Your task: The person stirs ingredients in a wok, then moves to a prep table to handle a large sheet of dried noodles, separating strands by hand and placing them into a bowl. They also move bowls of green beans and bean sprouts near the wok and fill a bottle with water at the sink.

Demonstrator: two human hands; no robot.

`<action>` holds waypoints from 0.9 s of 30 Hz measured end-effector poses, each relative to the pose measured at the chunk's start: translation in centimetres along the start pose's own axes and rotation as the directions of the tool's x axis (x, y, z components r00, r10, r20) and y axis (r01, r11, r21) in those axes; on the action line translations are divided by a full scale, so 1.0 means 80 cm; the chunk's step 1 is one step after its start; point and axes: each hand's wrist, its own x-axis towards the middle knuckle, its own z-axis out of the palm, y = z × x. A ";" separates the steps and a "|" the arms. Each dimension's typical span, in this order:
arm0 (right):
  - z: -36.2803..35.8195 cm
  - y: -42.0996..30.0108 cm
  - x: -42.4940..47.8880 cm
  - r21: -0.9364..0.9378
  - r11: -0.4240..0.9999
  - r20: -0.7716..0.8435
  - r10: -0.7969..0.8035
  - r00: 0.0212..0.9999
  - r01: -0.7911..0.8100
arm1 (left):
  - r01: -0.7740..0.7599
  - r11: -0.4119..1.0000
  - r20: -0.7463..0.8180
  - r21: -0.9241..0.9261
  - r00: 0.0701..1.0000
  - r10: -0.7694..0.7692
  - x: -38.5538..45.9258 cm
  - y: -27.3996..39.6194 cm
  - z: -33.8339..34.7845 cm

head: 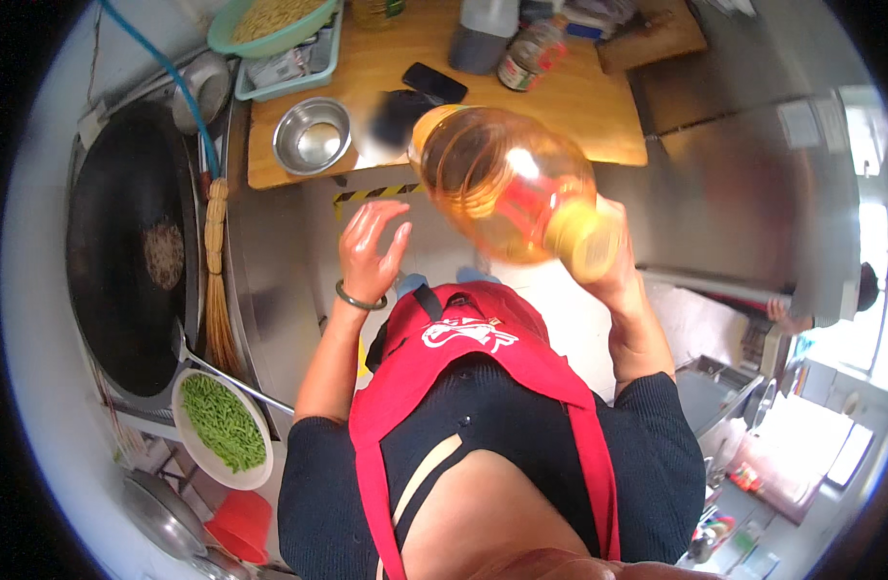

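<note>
A large clear plastic oil bottle with a yellow cap and amber oil inside is held up in my right hand, which grips it close to the cap. The bottle lies tilted in the air, its base towards the wooden table. My left hand is raised to the left of the bottle, fingers apart and curved, holding nothing. On the table, a steel bowl contains a little liquid. Beside it, a dark thing is partly blurred, and a black smartphone lies behind.
At left sits a large black wok with a ladle and a straw brush alongside. A bowl of cut green beans stands nearer. Sauce bottles, including a red-labelled one, stand on the table. Another person's hand shows far right.
</note>
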 end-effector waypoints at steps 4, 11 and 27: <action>-0.059 -0.047 -0.078 -0.095 0.995 -0.023 -0.042 0.999 0.039 | -0.003 1.000 0.010 -0.029 1.000 0.003 -0.041 0.061 0.032; -0.155 -0.048 -0.273 -0.400 0.916 -0.249 -0.112 0.962 0.003 | -0.280 0.957 0.046 -0.083 0.958 0.284 -0.079 0.190 0.159; -0.362 -0.045 -0.692 -0.458 0.724 -0.701 0.062 0.710 -0.515 | -0.136 0.772 0.505 -0.621 0.683 0.527 -0.226 0.520 0.505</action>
